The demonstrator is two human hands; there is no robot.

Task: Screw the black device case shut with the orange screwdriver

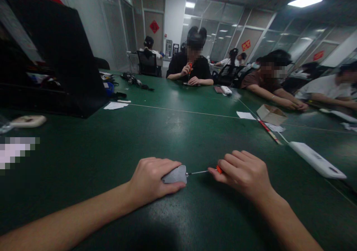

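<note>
My left hand [154, 176] is closed on a small flat grey metal box [176, 174] that lies on the green table, thumb along its near side and fingers over its far side. My right hand [244, 173] grips a screwdriver [219, 169] by its orange handle, most of which the fingers hide. The thin shaft runs level to the left. Its tip meets a small metal fitting, seemingly a screw, at the right end of the box.
A white power strip [318, 160] lies at the right, near an open cardboard box [272, 114] and paper. A large black case [55, 54] stands at the left. Across the table [111, 143], a person [192, 63] holds an orange-handled tool; other people sit at the right.
</note>
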